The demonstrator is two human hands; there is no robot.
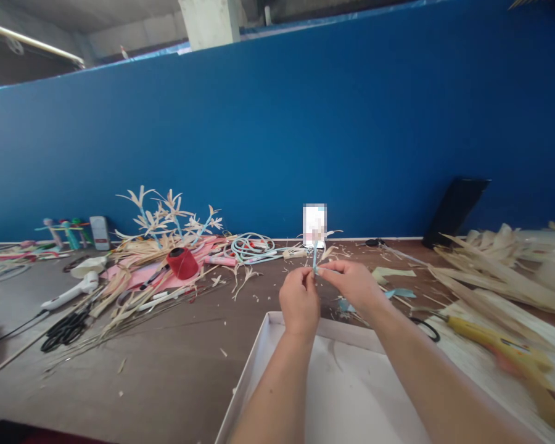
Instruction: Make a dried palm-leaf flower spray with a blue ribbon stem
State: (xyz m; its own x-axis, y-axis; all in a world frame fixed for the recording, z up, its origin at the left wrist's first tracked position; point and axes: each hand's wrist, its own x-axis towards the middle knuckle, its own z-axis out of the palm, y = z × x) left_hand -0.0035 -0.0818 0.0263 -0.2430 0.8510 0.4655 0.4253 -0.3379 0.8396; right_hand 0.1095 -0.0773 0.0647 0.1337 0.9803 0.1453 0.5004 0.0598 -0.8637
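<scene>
In the middle of the head view, both hands meet on the thin light-blue stem (pixel 315 256) of a small flower with pale dry-husk petals (pixel 330 234). The fingers of my left hand (pixel 300 302) are curled in a pinch at the stem's lower part. My right hand (pixel 354 283) reaches in from the other side, thumb and forefinger pinched on the same spot. The stem stands upright, its top partly over a blurred-out white patch. Below my wrists lies a shallow white box (pixel 346 382). Finished-looking husk flowers on blue stems (pixel 171 213) stand to the left.
Left on the table are a red thread cone (pixel 183 263), black scissors (pixel 67 327), a white corded tool (pixel 71 293) and coiled light-blue cord (pixel 252 248). On the right lie a yellow glue gun (pixel 499 345) and dry husks (pixel 504 268). A blue partition (pixel 277 135) closes the back.
</scene>
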